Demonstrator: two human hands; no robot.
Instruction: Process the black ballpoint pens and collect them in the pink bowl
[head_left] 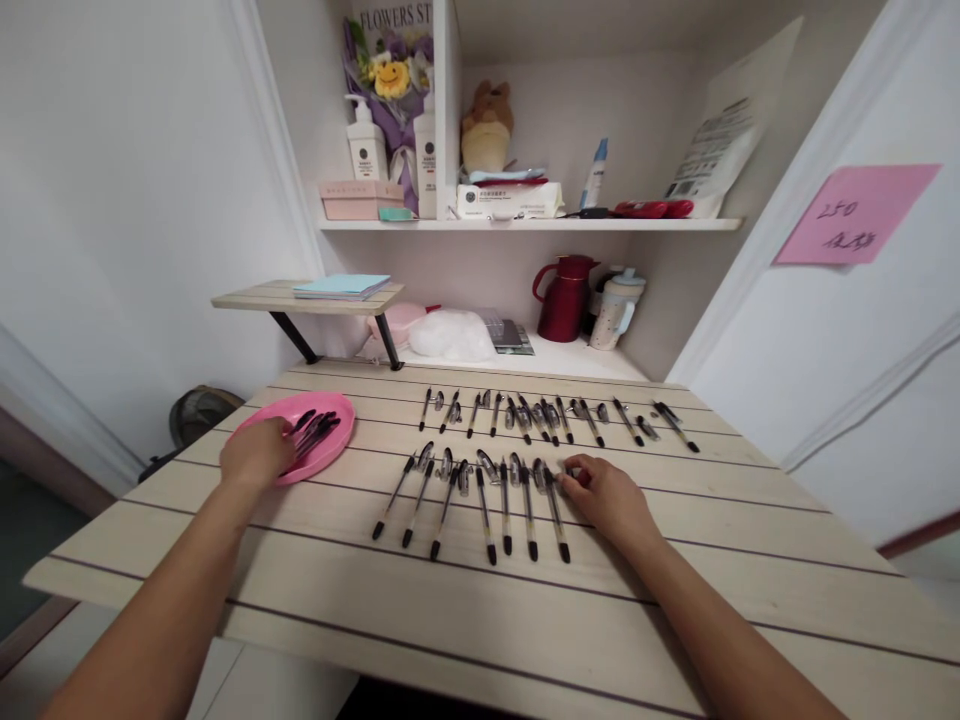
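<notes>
Red jug (564, 302) stood beside a pale lidded tumbler (615, 315) below the white shelf (570, 225), which bore a brown plush toy (486, 128), a pink box (360, 202) and a white pump bottle (366, 148); blue-topped papers (343, 286) lay on the small riser (259, 296), handwritten pink note (859, 215) at right

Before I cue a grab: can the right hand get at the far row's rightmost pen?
Probably yes: only bare tabletop shows between the right hand and that pen; nothing covers it.

Soft, even indoor light, with faint shadow on the bench (570, 625) beside the right arm (705, 590). Wide-angle distortion stretches the edges and tilts the walls (150, 150); lettering on the white bottle (365, 145) is blurred.
</notes>
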